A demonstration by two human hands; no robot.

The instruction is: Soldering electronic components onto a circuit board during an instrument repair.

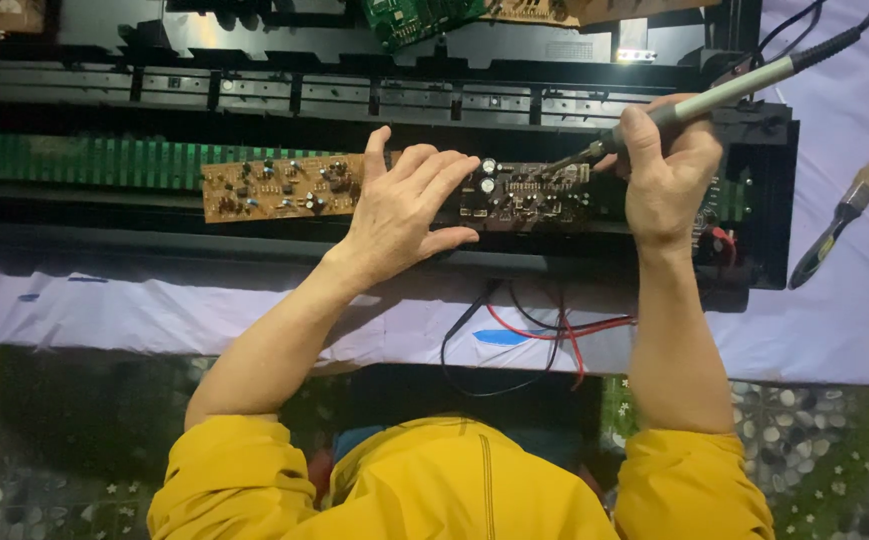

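A brown circuit board (274, 186) with small capacitors lies across a long black opened chassis (254, 100). My left hand (404, 205) rests flat on the board's middle, fingers spread, holding nothing. My right hand (666, 170) grips a grey-handled soldering iron (724, 92) like a pen. Its tip touches the darker right part of the board (529, 192) near the upper edge.
A green strip board (84, 160) runs left inside the chassis. Another green board (414, 18) lies at the top. Red and black wires (544, 330) hang over the white cloth's (104, 310) front edge. A paintbrush (839, 225) lies at the right.
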